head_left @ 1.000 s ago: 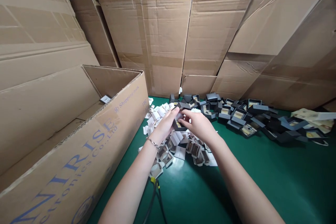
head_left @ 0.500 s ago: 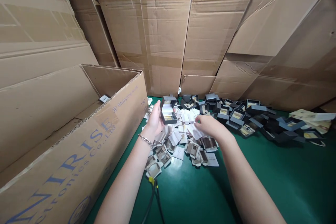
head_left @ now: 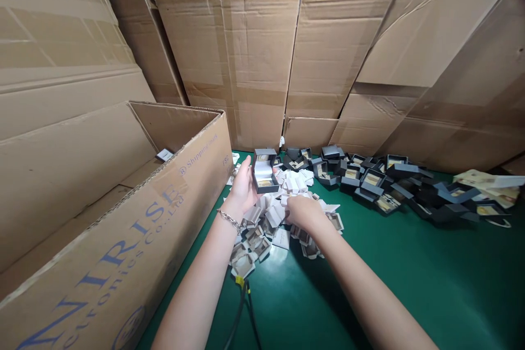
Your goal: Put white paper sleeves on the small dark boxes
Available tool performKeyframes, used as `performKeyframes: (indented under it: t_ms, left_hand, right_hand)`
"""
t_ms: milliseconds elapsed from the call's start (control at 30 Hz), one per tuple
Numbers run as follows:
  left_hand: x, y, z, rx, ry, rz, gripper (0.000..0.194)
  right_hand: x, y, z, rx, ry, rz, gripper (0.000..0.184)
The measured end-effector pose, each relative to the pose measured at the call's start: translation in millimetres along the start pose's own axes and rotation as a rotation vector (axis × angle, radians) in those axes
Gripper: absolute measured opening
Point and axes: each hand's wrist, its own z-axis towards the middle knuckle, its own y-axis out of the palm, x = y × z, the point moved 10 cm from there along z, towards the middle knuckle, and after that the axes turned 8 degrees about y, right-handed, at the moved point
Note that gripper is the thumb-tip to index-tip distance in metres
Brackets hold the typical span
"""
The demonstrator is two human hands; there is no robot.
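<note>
My left hand (head_left: 243, 188) holds an open dark grey hinged box (head_left: 263, 170) upright, its pale lining facing me, above a heap of small white card inserts (head_left: 283, 213) on the green table (head_left: 410, 268). A bracelet sits on that wrist. My right hand (head_left: 303, 212) rests knuckles up on the white heap, its fingers curled down into the pieces; what they grip is hidden. A spread of open dark grey boxes (head_left: 381, 183) lies to the right along the cardboard wall.
A long open carton with blue lettering (head_left: 123, 246) lies at the left, one small box inside it. Tall cardboard cartons (head_left: 246, 60) wall in the back and sides. A black cable with a yellow tag (head_left: 240, 306) runs off the near edge. Printed cards (head_left: 488, 183) lie at far right.
A second ago both hands worked together on the box. My left hand then lifted it up and left, and my right hand dropped back onto the white heap, closer to me.
</note>
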Motion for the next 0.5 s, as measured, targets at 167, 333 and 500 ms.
performKeyframes:
  t_ms: [167, 333, 500]
  left_hand:
    - [2, 5.1, -1, -0.03, -0.013, -0.069, 0.054]
    - [-1, 4.0, -2, -0.022, -0.034, -0.074, 0.053]
    - [-15, 6.8, -4, -0.012, -0.095, -0.036, 0.054]
  right_hand:
    - [7, -6, 0, -0.086, -0.013, -0.066, 0.011]
    - [23, -60, -2, 0.018, 0.011, 0.141, 0.019]
    - [30, -110, -13, 0.337, -0.147, 0.867, 0.017]
